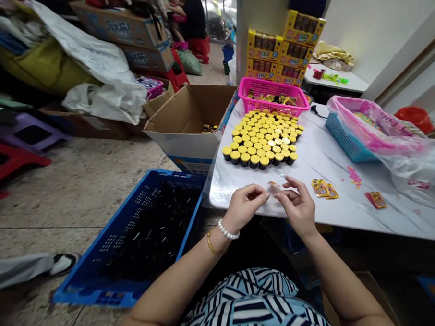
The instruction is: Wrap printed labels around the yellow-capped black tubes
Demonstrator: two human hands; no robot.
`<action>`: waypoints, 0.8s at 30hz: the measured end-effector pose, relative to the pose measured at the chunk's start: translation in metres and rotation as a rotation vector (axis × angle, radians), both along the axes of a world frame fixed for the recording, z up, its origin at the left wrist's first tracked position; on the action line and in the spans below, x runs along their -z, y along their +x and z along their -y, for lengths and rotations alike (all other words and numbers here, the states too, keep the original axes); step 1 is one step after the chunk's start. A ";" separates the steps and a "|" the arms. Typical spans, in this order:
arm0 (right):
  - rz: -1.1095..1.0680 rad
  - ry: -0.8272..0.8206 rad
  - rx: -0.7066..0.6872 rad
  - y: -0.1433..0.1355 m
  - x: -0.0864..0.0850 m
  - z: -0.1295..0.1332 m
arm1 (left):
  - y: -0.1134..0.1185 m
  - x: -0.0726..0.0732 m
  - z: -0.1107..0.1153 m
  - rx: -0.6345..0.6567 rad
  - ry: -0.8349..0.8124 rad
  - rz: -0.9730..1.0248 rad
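Fingers: L hand (241, 209) narrow, R hand (299, 208) a bit wider, small clear pc (273, 185) btwn them above near tbl edge; can't tell which grips it. White marbled tbl (321, 153), yellow-lidded pots (261, 137) btwn hands & pink basket (274, 94). Card stacks (325, 189) & teal basket (351, 138) to R. Blue crate (123, 205) w/ black pcs (152, 238), open carton (191, 142) on L, speckled flr (85, 188).

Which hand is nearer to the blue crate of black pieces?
The left. The left hand is above and to the right of the blue crate; the right hand is farther right, beyond the left one.
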State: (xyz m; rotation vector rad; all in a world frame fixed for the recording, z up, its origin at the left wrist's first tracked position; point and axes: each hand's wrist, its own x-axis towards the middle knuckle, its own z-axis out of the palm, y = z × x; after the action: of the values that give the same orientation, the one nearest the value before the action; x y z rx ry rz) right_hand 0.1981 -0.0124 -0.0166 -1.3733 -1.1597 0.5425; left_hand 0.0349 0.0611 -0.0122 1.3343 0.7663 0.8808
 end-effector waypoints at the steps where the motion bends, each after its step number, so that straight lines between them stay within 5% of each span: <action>1: -0.114 -0.087 -0.055 -0.004 0.001 -0.003 | -0.007 -0.001 -0.001 -0.025 0.018 -0.013; 5: -0.130 -0.262 -0.142 -0.006 0.001 -0.013 | -0.025 0.003 -0.005 -0.101 0.103 -0.078; 10: 0.525 -0.094 0.110 0.016 0.001 -0.020 | -0.028 0.013 -0.010 -0.137 0.094 -0.106; 14: 0.809 -0.087 0.072 0.023 0.012 -0.026 | -0.018 0.008 -0.012 -0.161 0.248 -0.244; 19: 0.767 -0.009 0.022 0.016 0.012 -0.024 | -0.007 -0.002 -0.019 -0.175 0.353 -0.419; 24: 0.506 0.136 0.022 0.003 0.004 -0.006 | -0.006 -0.004 -0.014 -0.048 0.188 -0.249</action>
State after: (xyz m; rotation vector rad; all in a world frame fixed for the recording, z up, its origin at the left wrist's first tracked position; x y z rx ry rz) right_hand 0.2006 -0.0068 -0.0202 -1.4442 -1.5518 0.0913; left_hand 0.0288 0.0749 -0.0085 1.6185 0.9281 0.8505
